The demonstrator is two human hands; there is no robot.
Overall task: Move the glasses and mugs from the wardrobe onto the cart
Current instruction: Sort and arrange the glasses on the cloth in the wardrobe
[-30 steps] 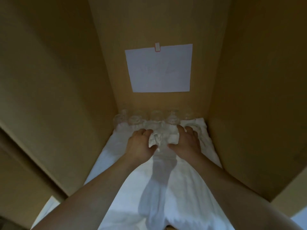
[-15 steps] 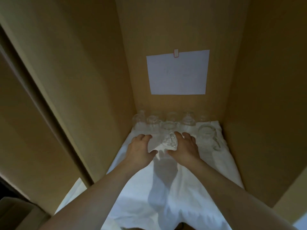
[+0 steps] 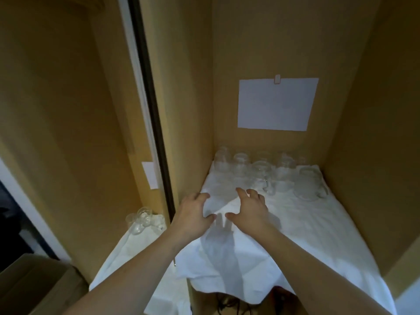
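Glasses and mugs [image 3: 261,169] stand in rows at the back of the wardrobe shelf [image 3: 318,223], on a cloth [image 3: 306,235], below a paper sheet [image 3: 276,104] on the rear wall; more glasses [image 3: 142,219] stand in the left compartment

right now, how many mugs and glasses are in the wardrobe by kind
handled glass mugs, right compartment: 2
back-row glasses, right compartment: about 5 (the clear glass blurs together)
left-compartment glasses: about 3
total: about 10
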